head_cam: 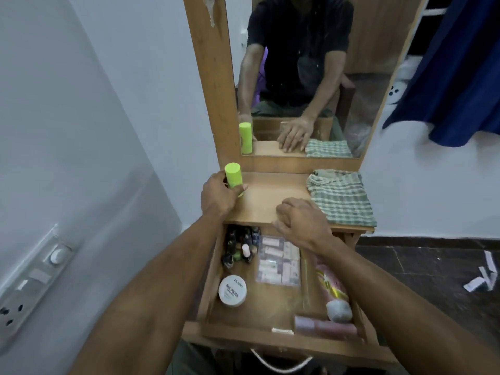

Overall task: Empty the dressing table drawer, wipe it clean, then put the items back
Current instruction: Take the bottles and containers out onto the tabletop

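The wooden drawer (243, 334) is pulled out under the dressing table top (270, 190). It holds a cluster of small nail polish bottles (239, 246), a white round jar (232, 290), a clear plastic box (278, 262), a pink and yellow bottle (332, 290) and a pink tube (324, 326). My left hand (217, 194) grips a lime green bottle (233, 174) standing upright on the top's left side. My right hand (300, 220) rests on the top's front edge; the mirror shows its fingers flat. A folded green checked cloth (341, 197) lies on the right of the top.
The mirror (297, 63) rises right behind the table top. A white wall with a socket panel (27, 293) is close on the left. A blue cloth (460, 77) hangs at the right. Paper scraps (481, 277) lie on the dark floor.
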